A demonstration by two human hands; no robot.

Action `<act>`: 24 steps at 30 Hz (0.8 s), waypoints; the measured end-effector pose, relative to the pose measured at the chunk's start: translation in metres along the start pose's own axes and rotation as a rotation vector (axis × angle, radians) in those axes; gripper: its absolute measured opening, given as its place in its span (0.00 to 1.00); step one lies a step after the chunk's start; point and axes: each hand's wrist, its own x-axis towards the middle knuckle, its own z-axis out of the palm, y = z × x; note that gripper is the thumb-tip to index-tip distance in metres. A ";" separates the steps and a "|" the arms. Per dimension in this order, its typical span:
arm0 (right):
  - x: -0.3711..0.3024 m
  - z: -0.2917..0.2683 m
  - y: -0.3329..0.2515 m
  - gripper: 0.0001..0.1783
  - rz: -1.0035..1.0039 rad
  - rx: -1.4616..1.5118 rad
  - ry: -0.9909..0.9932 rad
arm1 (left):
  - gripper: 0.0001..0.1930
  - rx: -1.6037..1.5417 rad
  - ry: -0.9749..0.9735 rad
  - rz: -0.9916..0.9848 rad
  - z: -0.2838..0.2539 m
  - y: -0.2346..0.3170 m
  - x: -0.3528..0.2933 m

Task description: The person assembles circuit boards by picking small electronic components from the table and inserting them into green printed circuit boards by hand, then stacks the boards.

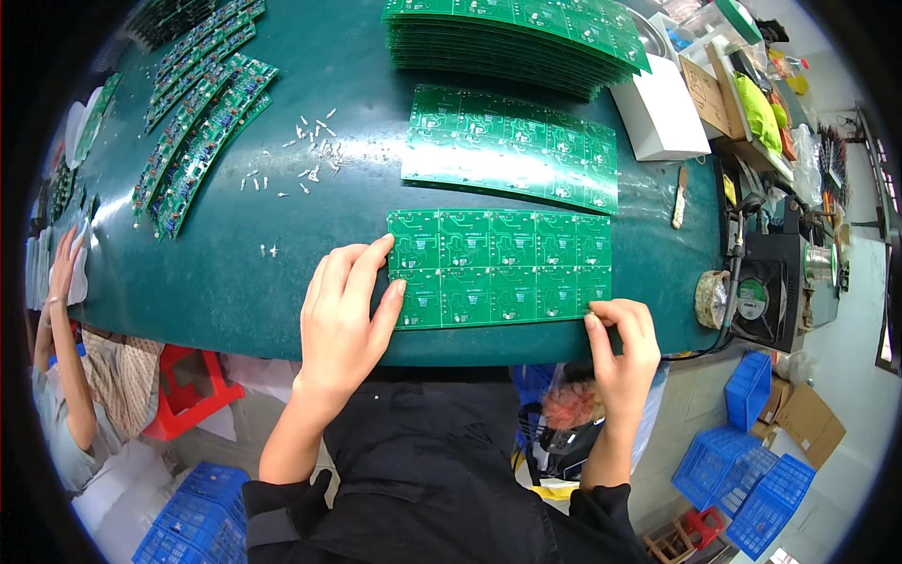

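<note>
A: Grip status?
B: Left hand (338, 315) grips the green circuit panel (498, 270) at its left edge; right hand (628, 350) pinches its near right corner.
A: Panel location?
B: Near side of the surface (235, 301).

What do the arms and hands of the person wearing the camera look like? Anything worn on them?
The left hand and right hand are ungloved, with no watch or bracelet visible. Loose black sleeves end partway along the forearms.
</note>
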 end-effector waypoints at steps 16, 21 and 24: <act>-0.014 -0.007 0.009 0.10 -0.022 -0.064 0.043 | 0.22 -0.009 -0.006 0.000 -0.001 0.001 0.002; -0.015 0.003 0.013 0.10 -0.006 -0.075 0.052 | 0.21 -0.024 0.007 -0.037 -0.001 0.004 0.003; -0.015 0.000 0.016 0.09 0.056 0.120 0.079 | 0.22 -0.020 -0.006 -0.003 0.000 0.001 0.003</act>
